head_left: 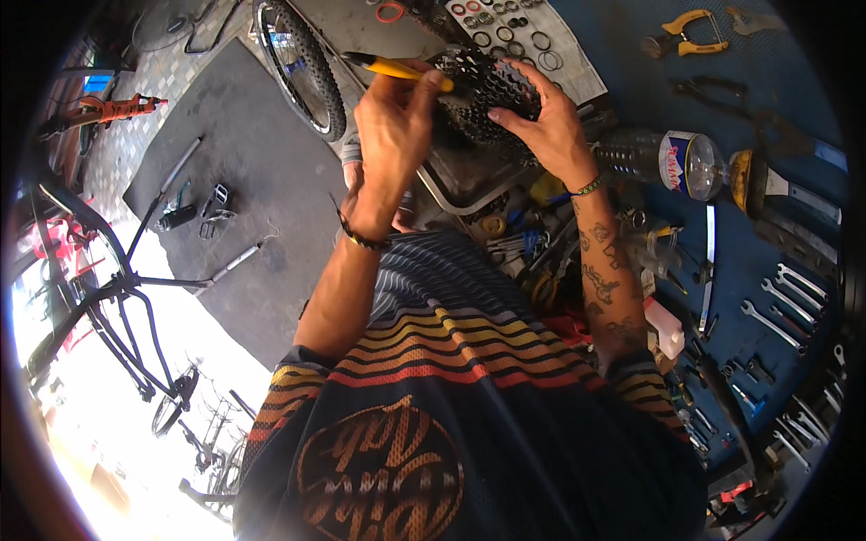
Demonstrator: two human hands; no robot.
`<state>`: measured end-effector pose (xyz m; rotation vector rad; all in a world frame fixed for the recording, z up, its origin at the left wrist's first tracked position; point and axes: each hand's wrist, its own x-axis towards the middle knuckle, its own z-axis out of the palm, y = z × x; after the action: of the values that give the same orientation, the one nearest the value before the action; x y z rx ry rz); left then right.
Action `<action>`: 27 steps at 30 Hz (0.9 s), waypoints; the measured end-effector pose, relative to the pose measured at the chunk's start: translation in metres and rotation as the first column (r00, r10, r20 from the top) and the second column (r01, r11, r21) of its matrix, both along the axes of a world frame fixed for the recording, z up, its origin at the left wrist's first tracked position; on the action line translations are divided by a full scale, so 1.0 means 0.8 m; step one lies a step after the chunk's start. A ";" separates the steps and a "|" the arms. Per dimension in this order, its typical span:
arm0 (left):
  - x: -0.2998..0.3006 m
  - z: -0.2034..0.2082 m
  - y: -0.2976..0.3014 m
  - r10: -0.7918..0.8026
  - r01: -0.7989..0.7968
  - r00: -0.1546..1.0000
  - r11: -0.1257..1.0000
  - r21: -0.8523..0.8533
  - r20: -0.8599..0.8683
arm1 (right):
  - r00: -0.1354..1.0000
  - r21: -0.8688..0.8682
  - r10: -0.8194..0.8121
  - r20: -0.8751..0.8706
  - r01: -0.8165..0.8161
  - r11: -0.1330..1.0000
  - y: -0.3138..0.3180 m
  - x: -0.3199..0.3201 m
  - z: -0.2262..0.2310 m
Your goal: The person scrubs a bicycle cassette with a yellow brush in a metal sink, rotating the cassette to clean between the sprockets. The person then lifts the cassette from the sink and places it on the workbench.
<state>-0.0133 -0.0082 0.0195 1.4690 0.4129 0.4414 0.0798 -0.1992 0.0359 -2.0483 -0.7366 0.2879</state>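
Observation:
My right hand (552, 122) grips a black bicycle cassette (492, 104) by its edge, the thumb across its near face and the fingers over the far rim. In my left hand (392, 122) is a slim yellow-and-black handled tool (397, 68), pinched between thumb and fingers. Its black end points up to the left, and its yellow end is beside the cassette's left side. The working tip cannot be made out against the dark sprockets. Beneath the cassette lies a grey-rimmed tray (460, 206).
A white sheet with rings (541, 41) lies beyond the cassette. To the right are a clear plastic bottle (690, 165), yellow-handled cutters (699, 34) and several wrenches (771, 325) on a blue surface. Leftward are a bicycle wheel (302, 72), a dark mat (271, 189) with a pedal (215, 212), and a bike frame (122, 284).

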 end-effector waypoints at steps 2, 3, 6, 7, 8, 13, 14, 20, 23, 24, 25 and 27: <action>-0.003 -0.002 0.001 -0.132 0.133 0.991 0.985 0.114 -0.010 | 0.994 0.015 0.016 0.113 -0.017 1.000 0.002 -0.001 0.001; -0.005 -0.003 0.002 -0.186 0.191 0.981 0.973 0.132 -0.048 | 0.998 0.016 0.031 0.055 -0.032 0.999 0.003 0.000 0.001; -0.005 -0.005 0.009 0.030 -0.032 0.998 0.999 -0.026 -0.061 | 0.999 -0.017 -0.008 -0.046 0.007 1.000 0.003 -0.003 0.001; -0.006 -0.005 0.010 -0.003 0.003 0.999 1.000 -0.005 -0.034 | 1.000 -0.001 -0.009 0.015 0.009 1.000 0.005 -0.004 0.000; -0.006 -0.004 0.011 -0.065 0.066 0.997 0.998 0.025 -0.040 | 1.000 0.033 -0.016 0.010 0.015 0.999 0.005 -0.003 0.000; -0.014 0.006 0.010 -0.087 0.089 0.993 0.995 0.035 -0.077 | 0.999 0.016 0.000 0.041 -0.001 1.000 0.007 -0.001 -0.004; -0.014 0.008 0.008 -0.023 0.028 0.994 0.998 0.054 -0.104 | 0.999 0.015 0.009 0.047 -0.009 1.000 0.008 0.000 -0.005; -0.018 0.002 0.009 0.073 -0.073 0.995 0.997 0.004 -0.074 | 0.998 -0.032 0.041 0.048 -0.040 0.999 0.011 0.003 -0.001; -0.022 -0.005 0.010 -0.090 0.091 0.996 0.993 0.070 -0.014 | 0.998 -0.017 0.053 0.024 -0.053 0.998 0.011 0.003 0.000; -0.022 -0.006 0.010 -0.170 0.169 0.985 0.983 0.066 0.002 | 0.998 -0.040 0.060 0.030 -0.058 0.998 0.012 0.002 0.000; -0.023 -0.007 0.011 -0.064 0.064 0.998 0.998 -0.001 -0.016 | 0.997 -0.058 0.060 0.042 -0.057 0.997 0.012 0.002 0.000; -0.023 -0.006 0.010 0.030 -0.031 0.999 0.999 -0.036 -0.020 | 0.995 -0.088 0.059 0.082 -0.051 0.995 0.013 0.003 0.001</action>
<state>-0.0315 0.0001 0.0145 1.4342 0.4573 0.4417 0.0823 -0.1892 0.0367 -2.1346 -0.8465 0.2703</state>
